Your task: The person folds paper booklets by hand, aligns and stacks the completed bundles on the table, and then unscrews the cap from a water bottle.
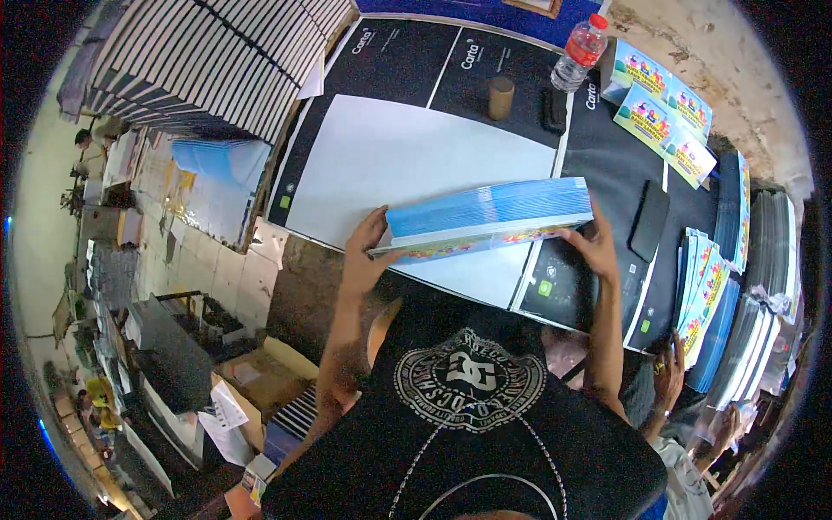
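- The left hand (362,251) is closed on the left end of a thick stack of blue-edged, colour-printed paper booklets (490,217).
- The right hand (596,247) is closed on the stack's right end.
- The stack is held level just above the large white sheet (407,156) on the black desk (607,165).
- A clear plastic water bottle with a red cap (579,52) stands at the far edge.

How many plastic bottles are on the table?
1: a clear water bottle with a red cap, at the table's far edge, right of a brown cylinder. Others may be hidden.
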Demonstrator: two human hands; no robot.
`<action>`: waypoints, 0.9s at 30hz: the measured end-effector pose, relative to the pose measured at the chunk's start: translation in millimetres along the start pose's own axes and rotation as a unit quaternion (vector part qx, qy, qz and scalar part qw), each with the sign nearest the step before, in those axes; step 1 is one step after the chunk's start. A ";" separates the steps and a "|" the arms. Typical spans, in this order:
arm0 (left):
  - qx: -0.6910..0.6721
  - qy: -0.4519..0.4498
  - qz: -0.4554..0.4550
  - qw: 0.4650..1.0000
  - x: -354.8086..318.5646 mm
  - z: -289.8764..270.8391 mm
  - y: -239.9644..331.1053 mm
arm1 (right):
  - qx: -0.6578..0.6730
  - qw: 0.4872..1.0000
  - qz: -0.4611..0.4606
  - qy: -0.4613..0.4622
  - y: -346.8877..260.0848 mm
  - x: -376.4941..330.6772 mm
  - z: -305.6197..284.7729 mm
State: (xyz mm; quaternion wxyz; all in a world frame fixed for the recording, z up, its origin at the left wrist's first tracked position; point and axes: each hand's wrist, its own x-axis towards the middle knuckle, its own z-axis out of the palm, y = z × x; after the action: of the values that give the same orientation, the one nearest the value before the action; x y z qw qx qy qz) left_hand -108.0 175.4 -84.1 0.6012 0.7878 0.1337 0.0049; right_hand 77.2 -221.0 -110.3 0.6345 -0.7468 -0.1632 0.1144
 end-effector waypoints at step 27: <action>0.096 0.068 0.171 0.978 44.4 18.2 -10.1 | -0.071 0.996 -0.053 -0.001 0.7 -17.3 41.8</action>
State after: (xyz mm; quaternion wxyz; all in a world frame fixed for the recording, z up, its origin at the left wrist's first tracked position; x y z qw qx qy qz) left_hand -64.2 170.2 -105.5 0.5024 0.8510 0.0377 0.1481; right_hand 45.6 -189.8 -118.7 0.5847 -0.7803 -0.2108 0.0695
